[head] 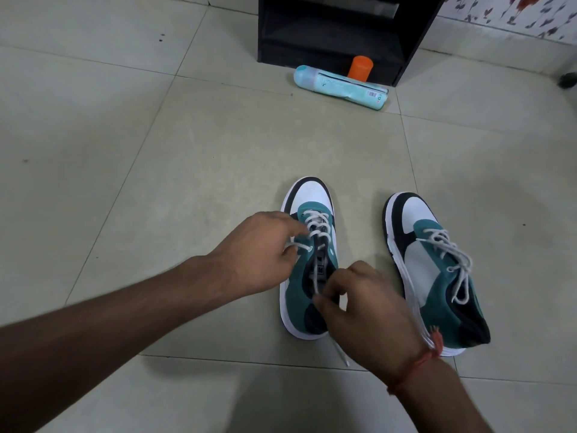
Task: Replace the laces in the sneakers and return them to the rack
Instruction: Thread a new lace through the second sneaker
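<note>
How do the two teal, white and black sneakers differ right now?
The left sneaker stands flat on its sole; the right sneaker tilts onto its side. The left hand and right hand pinch the left sneaker's white lace; the right sneaker lies untouched. Both share colours.

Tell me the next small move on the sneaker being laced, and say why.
Probably draw the lace end that the right hand pinches toward the heel to take up slack. The left sneaker is laced only through its lower eyelets, its upper eyelets bare, while the left hand grips the lace at the side. The right sneaker already looks fully laced.
</note>
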